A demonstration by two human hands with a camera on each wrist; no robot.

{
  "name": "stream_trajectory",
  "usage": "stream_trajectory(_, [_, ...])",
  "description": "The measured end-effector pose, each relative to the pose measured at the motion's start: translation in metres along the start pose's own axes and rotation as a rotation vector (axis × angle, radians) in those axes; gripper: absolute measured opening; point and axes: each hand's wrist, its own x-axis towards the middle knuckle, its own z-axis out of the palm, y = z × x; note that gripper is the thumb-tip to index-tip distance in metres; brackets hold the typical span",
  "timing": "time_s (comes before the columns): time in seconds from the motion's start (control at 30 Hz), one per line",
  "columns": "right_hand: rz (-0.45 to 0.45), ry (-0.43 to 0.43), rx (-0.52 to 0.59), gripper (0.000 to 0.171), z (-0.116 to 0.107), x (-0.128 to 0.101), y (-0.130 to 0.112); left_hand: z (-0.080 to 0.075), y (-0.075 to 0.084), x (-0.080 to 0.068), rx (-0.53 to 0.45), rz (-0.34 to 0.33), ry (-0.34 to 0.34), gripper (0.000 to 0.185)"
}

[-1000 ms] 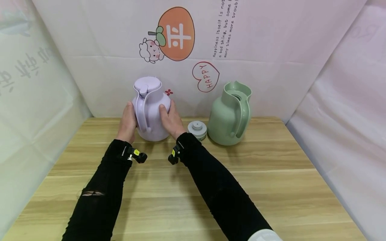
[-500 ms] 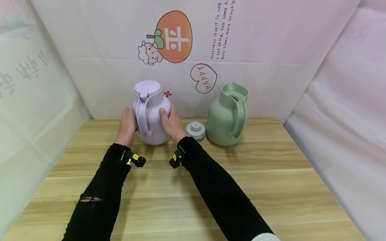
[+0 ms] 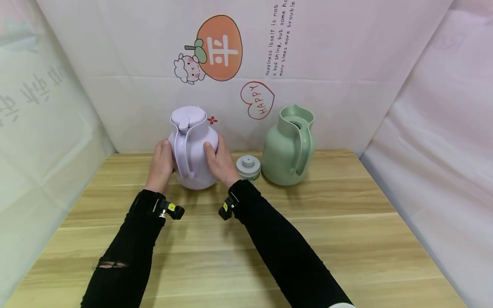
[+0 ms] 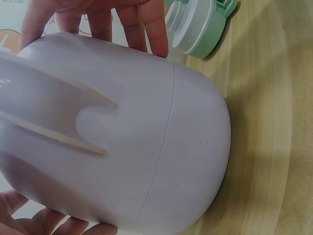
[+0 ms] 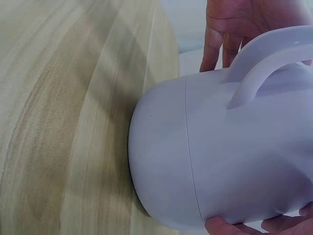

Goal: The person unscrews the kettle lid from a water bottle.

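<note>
Head view shows both hands clasped round the lilac jug (image 3: 193, 149), left hand (image 3: 161, 166) on one flank, right hand (image 3: 220, 161) on the other, fingers curved to the belly, handle facing the person between the palms. Against a second ago the jug sits a touch lower and nearer, base down on the wooden table (image 3: 269, 239), so it looks to be settling rather than rising. Just right of the grip lies a grey stopper (image 3: 248, 167), beyond it the green jug (image 3: 288, 147), lid off. Behind hangs a white cartoon backdrop (image 3: 219, 47).
</note>
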Motion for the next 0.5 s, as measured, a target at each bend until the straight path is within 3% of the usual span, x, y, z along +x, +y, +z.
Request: stream_trajectory(0.5, [0.007, -0.006, -0.046, 0.068, -0.006, -0.014, 0.001, 0.001, 0.0, -0.014, 0.01, 0.021, -0.029, 0.075])
